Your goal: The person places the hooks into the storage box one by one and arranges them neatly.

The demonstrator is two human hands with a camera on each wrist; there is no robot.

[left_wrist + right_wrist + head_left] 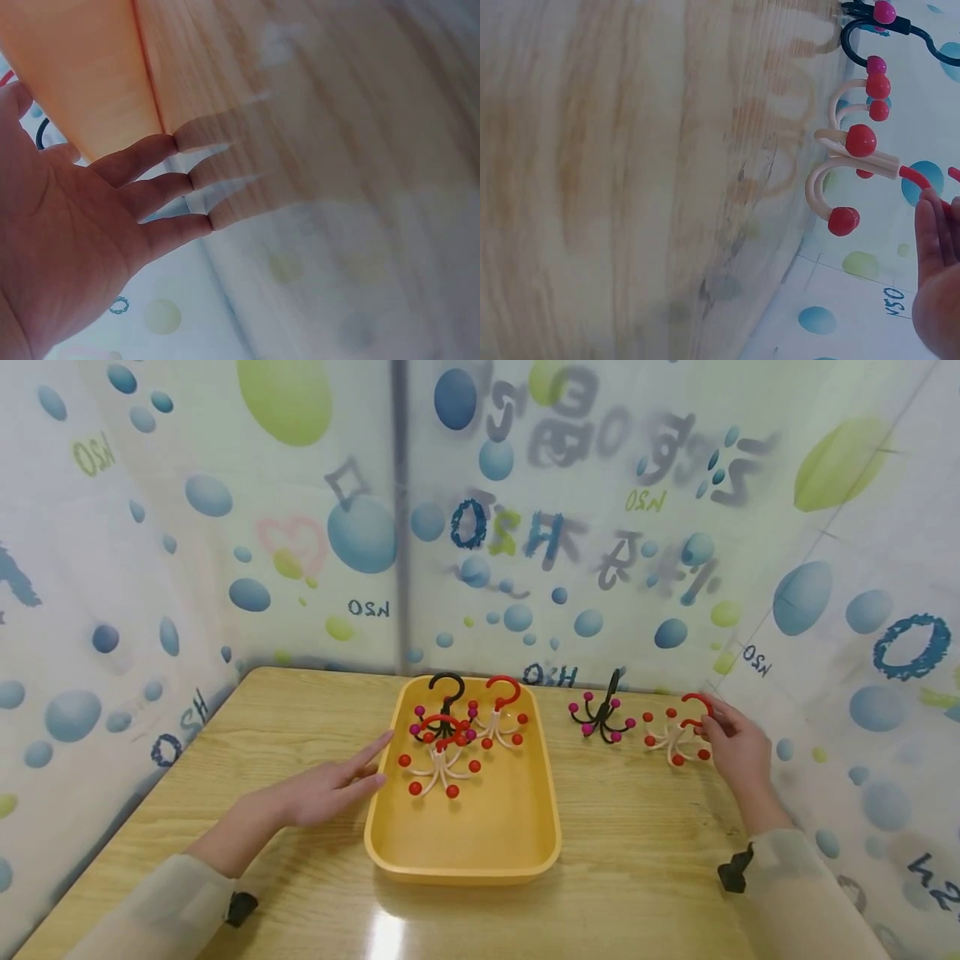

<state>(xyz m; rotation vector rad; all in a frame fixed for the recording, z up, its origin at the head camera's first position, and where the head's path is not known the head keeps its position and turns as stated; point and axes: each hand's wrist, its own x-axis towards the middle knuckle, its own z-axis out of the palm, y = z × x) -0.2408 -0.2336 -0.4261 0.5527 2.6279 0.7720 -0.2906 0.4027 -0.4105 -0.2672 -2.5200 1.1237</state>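
Observation:
On the table's right side, my right hand (738, 752) pinches the red hook of a white multi-arm hook hanger (677, 745) with red ball tips. In the right wrist view the hanger's curved arms (821, 184) show beside the fingers. My left hand (326, 789) has its fingers extended, with fingertips at the left wall of a yellow tray (502, 860). Inside the tray's back half are two white hangers with red hooks, one in front (439, 764) and one behind (495, 727), and a black hanger (447, 693) with a black hook, partly hidden.
A black hook hanger (602, 714) with pink ball tips stands on the wooden table (630, 843), between the tray and the right-hand hanger. A patterned curtain (495, 610) encloses the table's back and sides.

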